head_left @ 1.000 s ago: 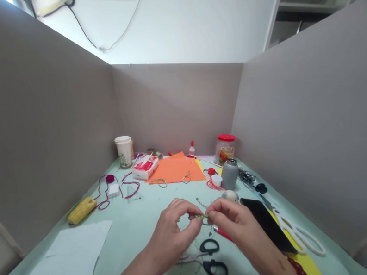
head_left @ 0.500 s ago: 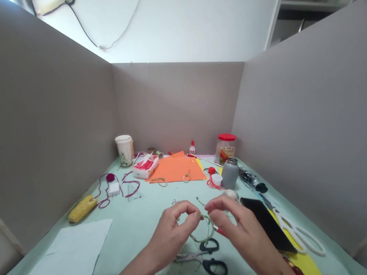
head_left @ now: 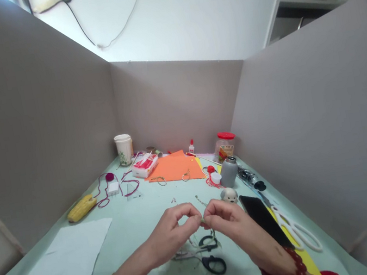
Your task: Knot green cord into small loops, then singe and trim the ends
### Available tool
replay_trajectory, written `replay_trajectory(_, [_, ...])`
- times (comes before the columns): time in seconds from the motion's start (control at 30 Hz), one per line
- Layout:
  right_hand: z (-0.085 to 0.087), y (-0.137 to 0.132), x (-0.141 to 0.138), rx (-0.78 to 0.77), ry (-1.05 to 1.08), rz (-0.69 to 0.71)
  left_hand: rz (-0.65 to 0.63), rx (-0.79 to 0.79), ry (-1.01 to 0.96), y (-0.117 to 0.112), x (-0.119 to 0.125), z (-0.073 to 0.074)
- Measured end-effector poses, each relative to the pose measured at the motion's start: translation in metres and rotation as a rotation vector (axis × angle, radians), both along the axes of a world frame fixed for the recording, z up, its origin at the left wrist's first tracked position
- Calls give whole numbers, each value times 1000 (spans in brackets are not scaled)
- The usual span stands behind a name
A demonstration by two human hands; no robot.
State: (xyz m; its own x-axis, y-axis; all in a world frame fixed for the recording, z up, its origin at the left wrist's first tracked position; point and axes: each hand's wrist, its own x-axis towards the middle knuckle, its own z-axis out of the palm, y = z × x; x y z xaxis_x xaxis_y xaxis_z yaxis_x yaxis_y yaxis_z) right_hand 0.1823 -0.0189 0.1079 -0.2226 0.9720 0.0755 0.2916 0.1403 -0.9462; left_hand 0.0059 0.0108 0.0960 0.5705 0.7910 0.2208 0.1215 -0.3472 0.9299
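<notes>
My left hand [head_left: 173,231] is closed in a pinch, thumb against forefinger, on a thin green cord bracelet [head_left: 213,234] that hangs in a loop. Meeting it at the fingertips, my right hand [head_left: 231,221] also pinches the cord; the exact spot between the fingers is hidden. Below the loop, scissors with black handles [head_left: 207,260] lie on the table among small thread scraps. A little dog figurine [head_left: 229,195] stands just beyond my right hand.
On the right lie a black phone [head_left: 266,220], white-handled scissors [head_left: 296,231] and a grey bottle [head_left: 229,173]. White cloth or paper [head_left: 64,265] and a yellow corn cob [head_left: 82,208] are at left. Orange sheets [head_left: 174,167] lie behind, with grey partitions [head_left: 180,96] around.
My right hand has moved left, and its fingers have closed onto the cord beside my left fingertips. The loop now hangs lower and partly behind the hands. My left hand stays nearly still.
</notes>
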Motion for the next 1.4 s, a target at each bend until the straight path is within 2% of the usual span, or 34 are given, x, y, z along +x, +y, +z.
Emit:
replay_trajectory(0.13, [4, 0, 1, -86, 58, 12, -19, -27, 30, 0, 0, -2])
replay_trajectory(0.27, [5, 0, 4, -153, 112, 91, -75, -53, 41, 2, 1, -4])
replay_trajectory(0.57, [1, 2, 9, -223, 152, 207, -91, -127, 33, 2, 2, -8])
replay_trajectory(0.9, [13, -7, 3, -167, 86, 150, -51, -108, -7, 3, 4, -8])
replay_trajectory(1.1, [8, -4, 3, -142, 70, 115, -89, -98, -99, 1, 3, -5])
replay_trajectory(1.27, [7, -2, 3, -173, 60, 161, -6, -62, -43, 1, 2, -3])
replay_trajectory(1.4, [5, -2, 4, -169, 49, 141, 15, -48, 3, 1, 2, -5])
